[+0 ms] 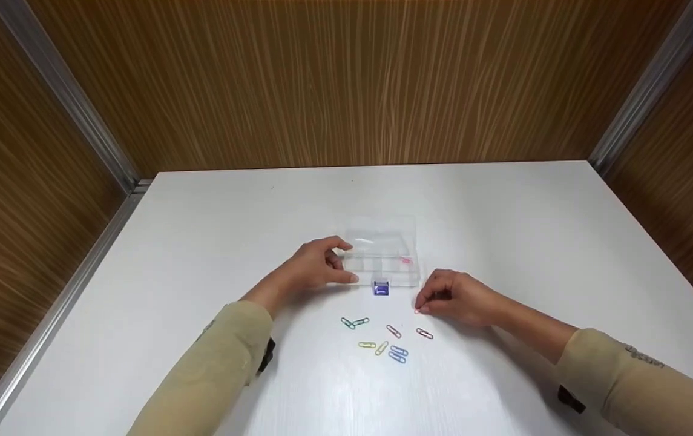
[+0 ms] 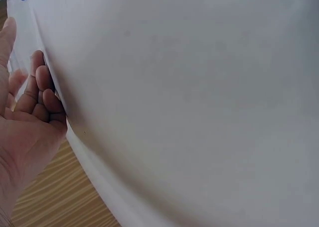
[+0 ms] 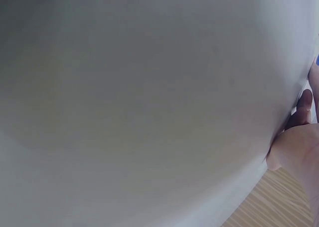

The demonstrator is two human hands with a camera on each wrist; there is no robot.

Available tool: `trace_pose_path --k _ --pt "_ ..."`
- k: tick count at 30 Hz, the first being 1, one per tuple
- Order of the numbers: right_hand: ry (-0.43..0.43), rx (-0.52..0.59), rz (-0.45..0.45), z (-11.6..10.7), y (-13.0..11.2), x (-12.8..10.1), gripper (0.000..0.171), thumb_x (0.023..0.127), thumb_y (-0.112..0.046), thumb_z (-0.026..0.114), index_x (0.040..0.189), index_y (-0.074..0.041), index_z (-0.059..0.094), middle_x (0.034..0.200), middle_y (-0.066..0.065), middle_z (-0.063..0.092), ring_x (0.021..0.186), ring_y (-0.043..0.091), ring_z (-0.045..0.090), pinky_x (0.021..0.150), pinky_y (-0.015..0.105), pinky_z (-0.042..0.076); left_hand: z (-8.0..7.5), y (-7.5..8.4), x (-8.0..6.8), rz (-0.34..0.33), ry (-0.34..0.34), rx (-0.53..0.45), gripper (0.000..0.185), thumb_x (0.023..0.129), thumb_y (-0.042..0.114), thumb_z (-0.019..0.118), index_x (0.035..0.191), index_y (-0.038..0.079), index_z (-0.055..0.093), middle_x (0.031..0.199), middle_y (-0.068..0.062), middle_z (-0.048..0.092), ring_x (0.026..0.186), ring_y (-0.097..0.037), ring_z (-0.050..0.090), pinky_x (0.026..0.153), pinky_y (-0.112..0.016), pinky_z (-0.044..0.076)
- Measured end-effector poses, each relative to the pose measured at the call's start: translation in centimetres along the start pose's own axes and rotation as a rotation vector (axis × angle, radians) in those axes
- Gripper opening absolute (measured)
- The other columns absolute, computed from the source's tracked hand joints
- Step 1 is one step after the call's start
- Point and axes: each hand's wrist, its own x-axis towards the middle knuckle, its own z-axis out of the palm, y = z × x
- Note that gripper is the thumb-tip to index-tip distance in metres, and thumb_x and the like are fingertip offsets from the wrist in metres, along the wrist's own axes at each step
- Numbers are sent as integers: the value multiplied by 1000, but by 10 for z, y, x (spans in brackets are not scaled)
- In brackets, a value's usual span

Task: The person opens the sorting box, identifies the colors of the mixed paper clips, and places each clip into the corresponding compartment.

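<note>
A clear plastic box (image 1: 396, 279) with its lid (image 1: 376, 241) raised stands mid-table, and a purple latch (image 1: 381, 289) hangs at its front. Pink paper clips (image 1: 406, 260) lie in its right compartment. My left hand (image 1: 313, 266) grips the left side of the box, thumb at the front corner and forefinger farther back. Just right of the box's front, my right hand (image 1: 461, 298) pinches a pinkish-red paper clip (image 1: 417, 311) close to the tabletop; the fingertips hide most of it. In the left wrist view the fingers (image 2: 42, 77) are curled; the right wrist view barely catches the right hand (image 3: 299, 142).
In front of the box lie loose paper clips: green ones (image 1: 348, 323), yellow ones (image 1: 367, 345), blue ones (image 1: 397, 354) and red ones (image 1: 424, 333). The white table (image 1: 503, 212) meets wood-patterned panels (image 1: 346, 85) at the back and sides.
</note>
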Motion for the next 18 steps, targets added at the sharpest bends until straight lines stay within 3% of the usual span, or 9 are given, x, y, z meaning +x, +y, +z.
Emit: trace_pose_path --k 6,18 --pt "-13 -19 19 0 1 0 8 92 -17 85 97 -23 83 100 -6 70 95 16 60 83 23 45 0 -1 -1 -4 1 2 64 87 29 92 142 16 62 95 -2 69 88 -18 60 93 -36 47" --pt "-10 -25 -45 1 3 0 8 92 -12 85 93 -19 81 95 -6 69 94 15 60 84 23 45 0 -2 -1 -3 -2 -1 65 87 29 92 143 15 62 98 -2 68 91 -19 60 93 -35 47"
